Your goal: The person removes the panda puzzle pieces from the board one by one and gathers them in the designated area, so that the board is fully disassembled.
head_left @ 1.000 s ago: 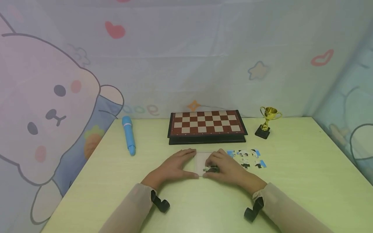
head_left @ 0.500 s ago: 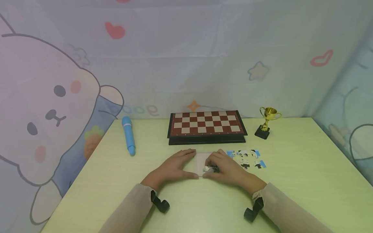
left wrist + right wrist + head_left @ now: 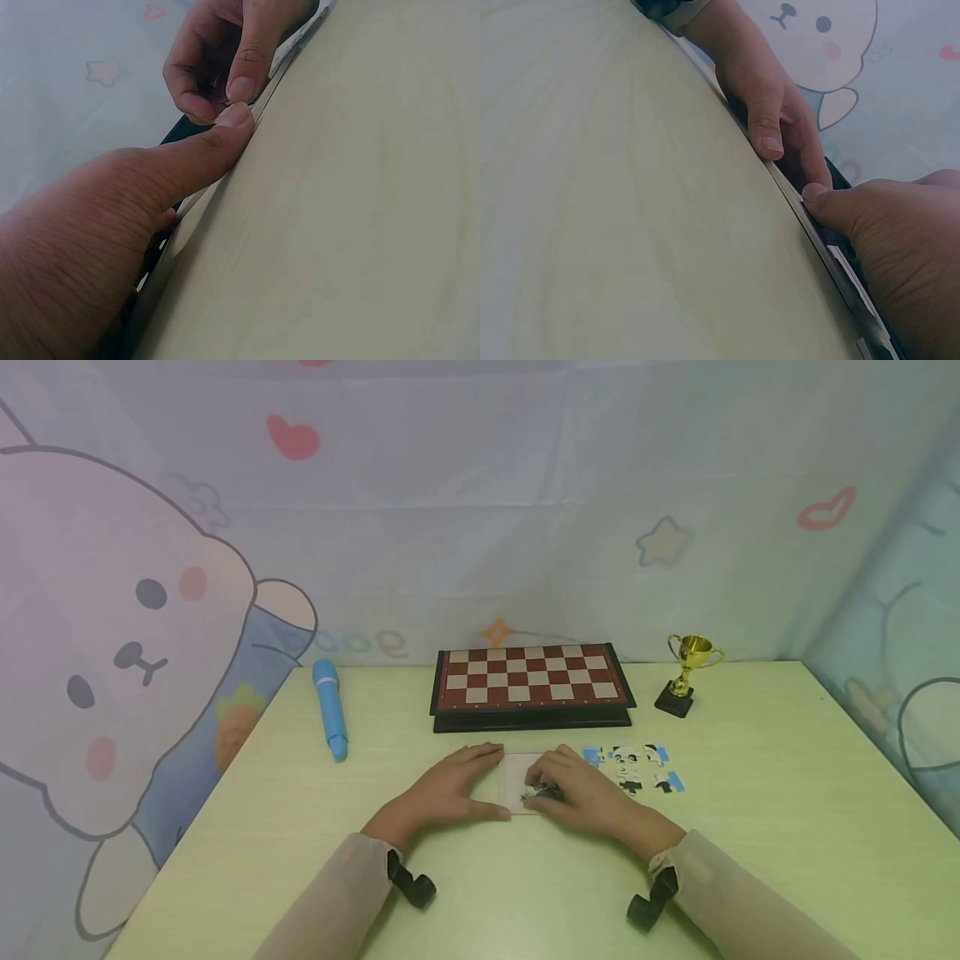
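A small pale square puzzle tray (image 3: 514,781) lies on the table between the hands. My left hand (image 3: 446,787) holds it across its left side, with the thumb at the near edge and the fingertips at the far corner. Over the tray's right part, my right hand (image 3: 588,793) pinches a puzzle piece (image 3: 534,792) with green, white and black print, mostly hidden by its fingers. Thumb and fingertips of the right hand (image 3: 225,56) also show in the left wrist view, close to the left thumb (image 3: 234,116). Loose panda puzzle pieces (image 3: 627,755) lie to the right.
Behind the tray stands a folded chessboard box (image 3: 532,677) with a black rim. A gold toy trophy (image 3: 682,672) is at the back right. On the left lies a blue toy microphone (image 3: 331,710). A printed cloth (image 3: 480,485) hangs behind the table (image 3: 480,893).
The puzzle piece has turned slightly between the right fingers, and the right thumb has shifted a little off the tray's near edge. My left hand stays in place.
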{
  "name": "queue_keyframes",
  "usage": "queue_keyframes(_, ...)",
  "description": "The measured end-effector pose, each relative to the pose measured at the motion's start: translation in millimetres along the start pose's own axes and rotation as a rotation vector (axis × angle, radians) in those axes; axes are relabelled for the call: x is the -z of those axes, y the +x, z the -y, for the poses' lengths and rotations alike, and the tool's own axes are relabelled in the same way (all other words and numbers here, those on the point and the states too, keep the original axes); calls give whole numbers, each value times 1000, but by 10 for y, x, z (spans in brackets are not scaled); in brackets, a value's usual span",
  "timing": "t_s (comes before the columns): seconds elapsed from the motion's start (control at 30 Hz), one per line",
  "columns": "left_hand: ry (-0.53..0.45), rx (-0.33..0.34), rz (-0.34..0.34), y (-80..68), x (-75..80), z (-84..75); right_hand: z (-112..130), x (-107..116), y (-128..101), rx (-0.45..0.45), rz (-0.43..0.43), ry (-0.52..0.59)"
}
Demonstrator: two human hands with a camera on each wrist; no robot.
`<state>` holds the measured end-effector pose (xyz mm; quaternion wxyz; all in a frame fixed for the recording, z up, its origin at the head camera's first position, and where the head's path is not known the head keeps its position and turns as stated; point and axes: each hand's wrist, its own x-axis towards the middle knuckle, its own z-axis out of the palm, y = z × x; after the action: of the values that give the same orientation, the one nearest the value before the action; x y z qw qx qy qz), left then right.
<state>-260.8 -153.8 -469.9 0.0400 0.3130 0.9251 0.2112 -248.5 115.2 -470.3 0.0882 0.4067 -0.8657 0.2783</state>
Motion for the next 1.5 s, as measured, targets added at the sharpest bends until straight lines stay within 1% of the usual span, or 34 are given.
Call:
queue_keyframes(0.27, 7, -1, 5, 1, -4, -4, -10, -1, -15, 37, 8, 57)
queue_keyframes(0.47, 8, 5, 6, 3, -8, 0, -8, 5, -16, 88, -20, 76)
queue_keyframes(0.73, 13, 2, 13, 3, -5, 10, -17, -4, -11, 119, 17, 89)
queue_keyframes(0.9, 16, -8, 7, 11, -11, 25, -22, 0, -9, 156, -15, 108)
queue_keyframes(1.0, 8, -6, 11, 11, -4, 16, -25, 13, -20, 134, -26, 121)
queue_keyframes(1.13, 1, -6, 10, 1, 14, 3, -14, 55, -19, 73, -24, 141)
queue_keyframes(1.27, -14, -14, 6, -1, 16, -2, -16, 114, -62, 68, -35, 153)
queue_keyframes(1.43, -13, -7, 11, 2, 1, 1, -97, 230, -260, 63, -59, 157)
queue_keyframes(1.5, -6, -4, 9, 2, 0, 6, -143, 296, -365, 36, -68, 154)
